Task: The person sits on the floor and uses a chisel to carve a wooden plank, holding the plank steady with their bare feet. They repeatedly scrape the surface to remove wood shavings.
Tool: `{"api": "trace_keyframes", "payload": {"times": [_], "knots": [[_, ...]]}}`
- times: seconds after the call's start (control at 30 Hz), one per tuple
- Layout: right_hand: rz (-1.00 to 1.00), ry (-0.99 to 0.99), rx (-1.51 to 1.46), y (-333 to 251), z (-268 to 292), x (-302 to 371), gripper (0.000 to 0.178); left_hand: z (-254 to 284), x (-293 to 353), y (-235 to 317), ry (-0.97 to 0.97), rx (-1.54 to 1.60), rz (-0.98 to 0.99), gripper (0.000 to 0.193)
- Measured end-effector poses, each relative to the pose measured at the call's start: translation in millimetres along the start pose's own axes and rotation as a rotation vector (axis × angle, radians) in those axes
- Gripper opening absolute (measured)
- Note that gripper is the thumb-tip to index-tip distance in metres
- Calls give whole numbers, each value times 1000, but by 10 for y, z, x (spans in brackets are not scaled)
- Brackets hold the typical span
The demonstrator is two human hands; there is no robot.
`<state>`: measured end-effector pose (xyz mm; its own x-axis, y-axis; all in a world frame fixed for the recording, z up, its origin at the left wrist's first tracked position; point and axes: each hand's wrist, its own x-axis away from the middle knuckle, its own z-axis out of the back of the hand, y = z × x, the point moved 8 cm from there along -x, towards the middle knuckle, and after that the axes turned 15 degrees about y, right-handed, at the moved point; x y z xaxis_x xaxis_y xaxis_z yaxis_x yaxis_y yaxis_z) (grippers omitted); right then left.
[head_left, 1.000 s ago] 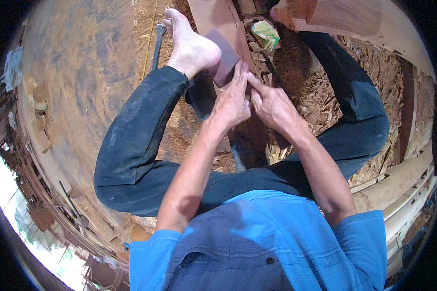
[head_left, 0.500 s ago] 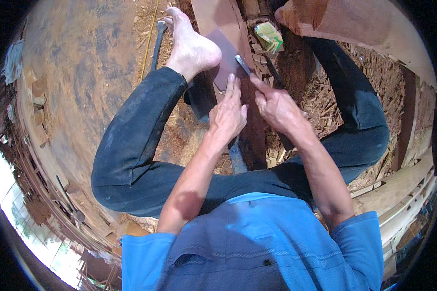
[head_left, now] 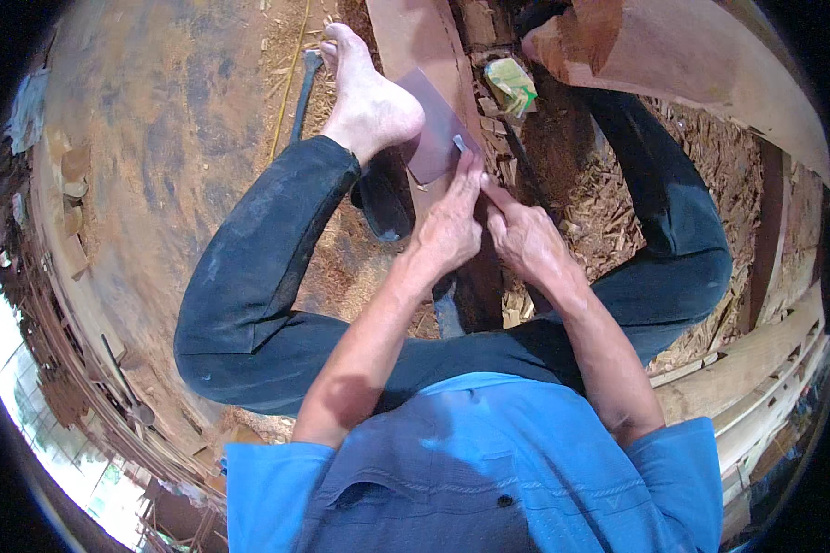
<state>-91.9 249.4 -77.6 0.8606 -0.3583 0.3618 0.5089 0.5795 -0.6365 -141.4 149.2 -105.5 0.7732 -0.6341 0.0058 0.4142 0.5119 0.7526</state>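
A flat purplish-grey sheet or plate [head_left: 436, 124] lies on a long wooden plank [head_left: 410, 41], with the heel of my bare left foot [head_left: 373, 106] pressing on its edge. The pale metal tip of a narrow chisel-like blade [head_left: 459, 142] rests against the plate near its right side. My right hand [head_left: 531, 241] is closed around this tool, its forefinger along it; the handle is hidden. Stretched-out fingers of my left hand [head_left: 447, 230] lie over the blade just behind its tip, next to my right forefinger.
Beside the plank's right edge lies a crumpled green-and-yellow packet [head_left: 511, 87]. A dark metal bar tool [head_left: 304, 92] and a yellow cord [head_left: 286, 97] are left of my foot. Wood shavings [head_left: 609, 203] cover the ground. A large board [head_left: 682, 55] slants across the upper right.
The blade has been drawn back toward me along the plate. My left fingers have moved right from the plate onto the blade, and my right hand has come nearer to me.
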Motion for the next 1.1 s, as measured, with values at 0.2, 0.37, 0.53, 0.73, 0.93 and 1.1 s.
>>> {"api": "trace_keyframes", "payload": {"times": [0.2,0.37,0.53,0.73,0.93,1.1], "knots": [[32,56,-29,-115,62,-293,42,129,-380,-51,-65,-144,3,81],[-79,-41,-24,-9,14,51,45,12,15,0,-91,14,73,81],[73,126,-75,-58,44,-257,46,113,-361,-27,-179,-138,99,85],[-3,55,-103,-18,65,73,44,-34,-15,12,-112,-75,9,91],[77,124,-86,-2,9,-134,43,-21,-290,-127,-92,-175,-73,89],[-50,47,-121,96,75,182,44,-100,65,87,-157,-13,107,89]]}}
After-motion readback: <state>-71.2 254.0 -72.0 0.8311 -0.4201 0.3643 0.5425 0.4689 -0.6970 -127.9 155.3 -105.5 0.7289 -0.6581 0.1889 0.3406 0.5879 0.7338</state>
